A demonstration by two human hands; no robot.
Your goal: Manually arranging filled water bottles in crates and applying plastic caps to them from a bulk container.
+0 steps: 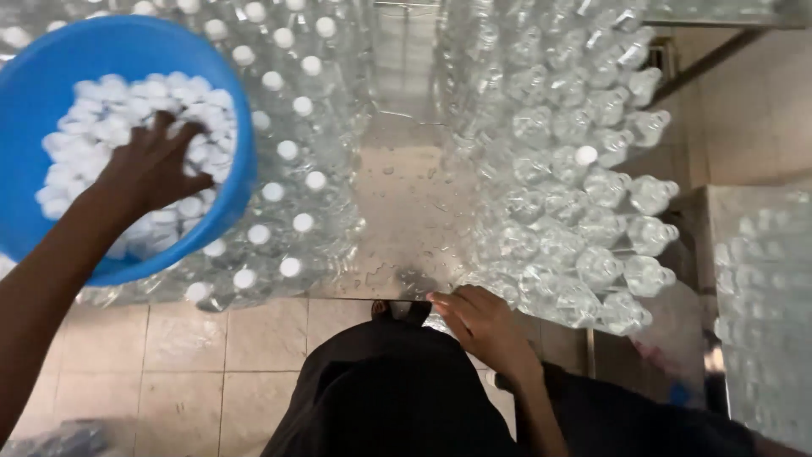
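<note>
My left hand (152,165) digs into white caps (85,140) in the blue bucket (34,93) atop capped bottles (288,152), while my right hand (482,322) rests on the wet steel table (406,211) edge beside uncapped bottles (584,195).

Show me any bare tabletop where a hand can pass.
One wet steel strip runs between the capped clear bottles and the uncapped clear bottles. The right hand rests at its near edge. Both sides are packed.

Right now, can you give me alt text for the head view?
The left hand digs into white caps in a blue tub resting on capped bottles. The right hand rests at the wet metal table edge beside uncapped bottles.
</note>
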